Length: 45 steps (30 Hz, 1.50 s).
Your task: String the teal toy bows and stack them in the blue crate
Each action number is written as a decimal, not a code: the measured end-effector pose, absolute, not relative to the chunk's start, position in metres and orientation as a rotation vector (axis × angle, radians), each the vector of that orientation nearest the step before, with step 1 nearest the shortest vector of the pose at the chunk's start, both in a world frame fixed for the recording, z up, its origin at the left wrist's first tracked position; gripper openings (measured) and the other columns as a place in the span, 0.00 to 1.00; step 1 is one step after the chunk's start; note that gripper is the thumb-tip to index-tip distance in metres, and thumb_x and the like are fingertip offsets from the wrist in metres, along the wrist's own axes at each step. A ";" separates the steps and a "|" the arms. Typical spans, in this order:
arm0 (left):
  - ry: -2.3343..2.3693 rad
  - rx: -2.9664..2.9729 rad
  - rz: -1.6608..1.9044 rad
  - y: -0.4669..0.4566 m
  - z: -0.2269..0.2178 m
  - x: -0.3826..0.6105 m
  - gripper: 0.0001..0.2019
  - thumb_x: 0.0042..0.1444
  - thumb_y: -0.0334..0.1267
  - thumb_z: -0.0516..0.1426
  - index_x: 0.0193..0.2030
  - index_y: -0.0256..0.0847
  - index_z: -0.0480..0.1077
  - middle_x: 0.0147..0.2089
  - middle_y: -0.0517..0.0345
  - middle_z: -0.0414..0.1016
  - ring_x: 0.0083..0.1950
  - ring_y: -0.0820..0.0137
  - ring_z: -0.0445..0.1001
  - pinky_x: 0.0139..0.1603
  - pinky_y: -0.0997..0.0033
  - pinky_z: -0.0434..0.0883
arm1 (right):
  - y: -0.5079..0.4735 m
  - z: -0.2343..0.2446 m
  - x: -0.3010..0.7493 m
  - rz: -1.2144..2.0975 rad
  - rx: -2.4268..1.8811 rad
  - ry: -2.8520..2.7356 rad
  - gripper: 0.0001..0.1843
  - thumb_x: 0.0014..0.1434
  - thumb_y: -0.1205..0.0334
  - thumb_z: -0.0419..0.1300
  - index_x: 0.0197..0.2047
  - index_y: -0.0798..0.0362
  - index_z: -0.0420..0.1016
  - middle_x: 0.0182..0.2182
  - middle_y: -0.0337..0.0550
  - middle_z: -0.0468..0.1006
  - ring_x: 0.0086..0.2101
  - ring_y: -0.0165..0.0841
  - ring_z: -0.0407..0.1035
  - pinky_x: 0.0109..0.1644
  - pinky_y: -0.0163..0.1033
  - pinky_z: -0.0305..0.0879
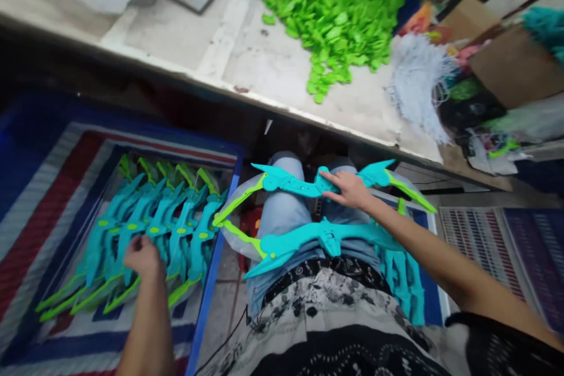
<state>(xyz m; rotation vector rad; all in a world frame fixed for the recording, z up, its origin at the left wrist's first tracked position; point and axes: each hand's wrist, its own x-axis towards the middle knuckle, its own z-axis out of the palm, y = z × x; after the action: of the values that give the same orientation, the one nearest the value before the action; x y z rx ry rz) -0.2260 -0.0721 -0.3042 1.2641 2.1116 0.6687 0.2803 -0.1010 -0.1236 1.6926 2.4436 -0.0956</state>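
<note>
Several fingers of the right hand point(350, 190) are wrapped around a turquoise bow point(304, 187) over the knees point(288, 163); the left hand point(144, 255) is curled above stacked bows point(133, 224), its hold unclear. A second bow point(293, 243) is laid across the thighs point(282, 214); green pieces point(343, 12) are heaped on the table point(264, 61).

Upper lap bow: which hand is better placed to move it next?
Probably the right hand, which touches the middle of this bow, while the left hand is over the blue bin.
</note>
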 end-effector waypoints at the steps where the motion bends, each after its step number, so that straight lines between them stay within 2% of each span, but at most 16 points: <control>1: 2.213 1.238 0.765 -0.062 -0.287 -0.223 0.17 0.63 0.46 0.48 0.56 0.48 0.65 0.54 0.54 0.70 0.55 0.56 0.69 0.54 0.43 0.68 | -0.098 -0.129 0.292 -0.145 1.711 2.473 0.36 0.63 0.40 0.46 0.64 0.57 0.61 0.34 0.51 0.73 0.37 0.39 0.66 0.40 0.41 0.61; 3: 2.302 1.202 1.018 -0.048 -0.245 -0.199 0.17 0.62 0.48 0.48 0.54 0.50 0.67 0.51 0.58 0.73 0.54 0.57 0.71 0.56 0.45 0.68 | -0.094 -0.137 0.309 -0.233 1.728 2.523 0.36 0.62 0.40 0.47 0.65 0.56 0.60 0.35 0.51 0.74 0.38 0.39 0.66 0.43 0.42 0.61; 6: 1.828 1.420 1.270 -0.051 -0.173 -0.118 0.15 0.59 0.48 0.52 0.49 0.46 0.70 0.44 0.59 0.76 0.46 0.63 0.75 0.51 0.55 0.73 | -0.081 -0.132 0.317 -0.171 1.819 2.606 0.32 0.61 0.40 0.49 0.59 0.52 0.68 0.38 0.51 0.75 0.39 0.40 0.65 0.44 0.44 0.61; 8: 1.381 1.758 1.021 -0.066 -0.134 -0.046 0.12 0.59 0.44 0.54 0.44 0.43 0.73 0.43 0.57 0.77 0.45 0.65 0.75 0.50 0.59 0.73 | -0.058 -0.115 0.316 -0.039 2.015 2.685 0.27 0.64 0.44 0.48 0.53 0.54 0.73 0.40 0.51 0.74 0.41 0.39 0.65 0.47 0.43 0.61; 10: 0.979 1.977 0.823 -0.083 -0.114 0.024 0.10 0.61 0.42 0.53 0.44 0.42 0.72 0.44 0.55 0.76 0.46 0.67 0.74 0.50 0.64 0.72 | -0.022 -0.095 0.309 0.079 2.257 2.726 0.23 0.66 0.51 0.46 0.49 0.56 0.75 0.39 0.51 0.74 0.43 0.38 0.65 0.50 0.42 0.60; 12: 0.832 2.138 0.747 -0.093 -0.111 0.078 0.11 0.61 0.41 0.53 0.46 0.42 0.72 0.47 0.52 0.75 0.50 0.65 0.72 0.52 0.63 0.71 | 0.021 -0.077 0.297 0.121 2.402 2.711 0.20 0.66 0.53 0.48 0.47 0.56 0.76 0.40 0.51 0.73 0.44 0.38 0.64 0.51 0.41 0.60; 16: 0.989 2.452 0.528 -0.083 -0.130 0.126 0.17 0.60 0.44 0.54 0.53 0.38 0.68 0.56 0.43 0.68 0.57 0.56 0.65 0.57 0.54 0.65 | 0.087 -0.062 0.270 0.057 2.385 2.596 0.22 0.61 0.49 0.55 0.50 0.57 0.74 0.46 0.55 0.71 0.48 0.43 0.62 0.50 0.44 0.60; 19: 0.902 2.620 0.157 -0.068 -0.146 0.131 0.28 0.56 0.48 0.57 0.61 0.40 0.62 0.55 0.41 0.68 0.56 0.53 0.65 0.56 0.52 0.63 | 0.100 -0.065 0.265 0.031 2.251 2.573 0.18 0.62 0.56 0.54 0.46 0.61 0.75 0.46 0.59 0.71 0.49 0.46 0.60 0.50 0.48 0.58; 21: 0.864 2.684 -0.018 -0.062 -0.155 0.132 0.32 0.56 0.47 0.57 0.66 0.42 0.55 0.52 0.42 0.69 0.54 0.53 0.67 0.55 0.51 0.62 | 0.093 -0.069 0.277 0.011 2.256 2.594 0.17 0.63 0.59 0.51 0.44 0.62 0.76 0.44 0.58 0.73 0.48 0.45 0.62 0.50 0.47 0.58; 26: 0.864 2.771 -0.085 -0.047 -0.165 0.140 0.30 0.61 0.44 0.51 0.69 0.44 0.50 0.50 0.44 0.70 0.52 0.55 0.66 0.56 0.50 0.58 | 0.058 -0.077 0.336 -0.251 2.798 2.335 0.20 0.64 0.54 0.49 0.35 0.55 0.79 0.37 0.49 0.76 0.41 0.39 0.65 0.50 0.44 0.59; 30: 0.812 2.786 -0.099 -0.034 -0.158 0.147 0.29 0.61 0.44 0.51 0.69 0.42 0.51 0.50 0.44 0.71 0.52 0.55 0.67 0.58 0.49 0.56 | 0.033 -0.077 0.369 -0.241 3.011 2.056 0.19 0.61 0.52 0.52 0.32 0.54 0.79 0.37 0.49 0.76 0.43 0.42 0.65 0.49 0.48 0.58; 34: 0.752 2.666 -0.111 -0.026 -0.145 0.154 0.33 0.60 0.48 0.53 0.68 0.39 0.51 0.54 0.42 0.71 0.55 0.55 0.68 0.62 0.50 0.55 | 0.025 -0.069 0.384 -0.079 2.858 2.168 0.19 0.59 0.49 0.55 0.31 0.56 0.76 0.38 0.53 0.75 0.45 0.46 0.63 0.50 0.52 0.57; 36: 0.826 2.530 -0.078 -0.021 -0.138 0.160 0.34 0.60 0.48 0.52 0.69 0.35 0.47 0.59 0.39 0.68 0.57 0.56 0.69 0.60 0.57 0.60 | 0.029 -0.064 0.392 -0.037 2.636 2.445 0.13 0.58 0.55 0.57 0.35 0.57 0.74 0.42 0.54 0.74 0.47 0.45 0.62 0.52 0.50 0.56; 38: 0.939 2.380 -0.102 -0.015 -0.133 0.170 0.34 0.61 0.46 0.51 0.69 0.32 0.45 0.61 0.38 0.66 0.58 0.57 0.69 0.56 0.62 0.64 | 0.036 -0.061 0.399 -0.151 2.250 2.777 0.08 0.56 0.64 0.56 0.39 0.57 0.71 0.46 0.52 0.73 0.48 0.42 0.61 0.53 0.47 0.56; 41: 1.029 2.249 -0.236 -0.004 -0.130 0.185 0.31 0.60 0.44 0.51 0.68 0.32 0.51 0.60 0.38 0.68 0.58 0.55 0.70 0.54 0.63 0.66 | 0.048 -0.062 0.403 -0.355 1.854 2.928 0.08 0.55 0.71 0.52 0.38 0.55 0.70 0.44 0.49 0.74 0.45 0.38 0.64 0.50 0.42 0.58; 45: 1.034 2.195 -0.269 0.005 -0.134 0.194 0.29 0.60 0.43 0.52 0.66 0.33 0.55 0.59 0.40 0.69 0.59 0.55 0.69 0.55 0.64 0.66 | 0.054 -0.064 0.403 -0.231 2.215 2.662 0.09 0.56 0.70 0.51 0.36 0.56 0.71 0.36 0.50 0.76 0.41 0.39 0.65 0.48 0.42 0.60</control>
<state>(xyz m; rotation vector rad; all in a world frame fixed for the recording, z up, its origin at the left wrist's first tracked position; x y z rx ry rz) 0.1944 0.0052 -0.1342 2.1954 1.0338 -0.2689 0.4027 0.0540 -0.0644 2.2148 2.6624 -0.2309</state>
